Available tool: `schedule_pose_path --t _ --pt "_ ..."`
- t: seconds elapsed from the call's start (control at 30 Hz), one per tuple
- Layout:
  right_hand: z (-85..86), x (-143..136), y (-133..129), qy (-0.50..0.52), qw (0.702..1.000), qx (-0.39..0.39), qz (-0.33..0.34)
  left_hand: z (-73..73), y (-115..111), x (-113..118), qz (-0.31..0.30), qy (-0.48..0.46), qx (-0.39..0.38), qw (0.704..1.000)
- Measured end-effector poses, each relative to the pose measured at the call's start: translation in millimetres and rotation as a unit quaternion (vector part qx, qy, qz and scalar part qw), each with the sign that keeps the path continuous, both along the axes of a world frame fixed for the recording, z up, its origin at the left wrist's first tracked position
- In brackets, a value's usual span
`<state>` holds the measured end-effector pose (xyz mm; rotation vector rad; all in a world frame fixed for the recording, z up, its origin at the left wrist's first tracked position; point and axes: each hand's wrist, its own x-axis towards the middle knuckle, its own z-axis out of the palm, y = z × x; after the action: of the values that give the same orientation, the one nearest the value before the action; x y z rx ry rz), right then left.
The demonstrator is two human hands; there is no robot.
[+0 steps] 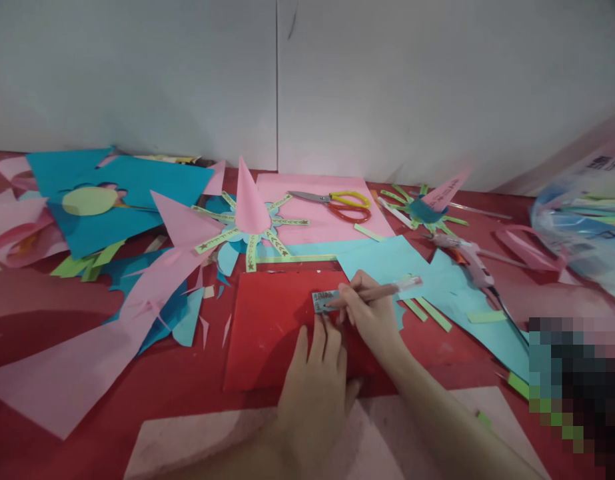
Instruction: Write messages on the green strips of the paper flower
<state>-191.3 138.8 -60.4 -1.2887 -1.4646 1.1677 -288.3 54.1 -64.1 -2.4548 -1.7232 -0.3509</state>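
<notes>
A small light-blue paper piece (318,297) with dark marks lies on a red sheet (267,327). My right hand (370,313) is closed around a marker pen (387,290), its tip touching the paper piece. Stretched out flat, my left hand (317,373) rests on the red sheet, fingertips at the lower edge of the paper piece. Behind the red sheet stands a pink paper cone (251,207) on a blue scalloped base, with yellow-green strips fanning out from it.
Scissors (332,200) lie on a pink sheet (307,230). To the right are a glue gun (470,257), a second pink cone (444,190) and a clear plastic bag (577,220). Blue sheets (162,180) and pink offcuts (82,360) cover the left. A white wall (187,80) stands behind.
</notes>
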Motion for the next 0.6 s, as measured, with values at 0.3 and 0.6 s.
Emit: schedule_pose_path --t 0.3,0.6 --pt "-2.6 -0.4 1.1 -0.022 1.000 0.006 0.012 -0.9 -0.7 0.3 0.004 -0.002 0.009 1.000" --pt "0.2 -0.7 0.3 -0.052 0.998 0.016 0.012 -0.4 -0.4 1.0 0.003 -0.002 -0.002 1.000"
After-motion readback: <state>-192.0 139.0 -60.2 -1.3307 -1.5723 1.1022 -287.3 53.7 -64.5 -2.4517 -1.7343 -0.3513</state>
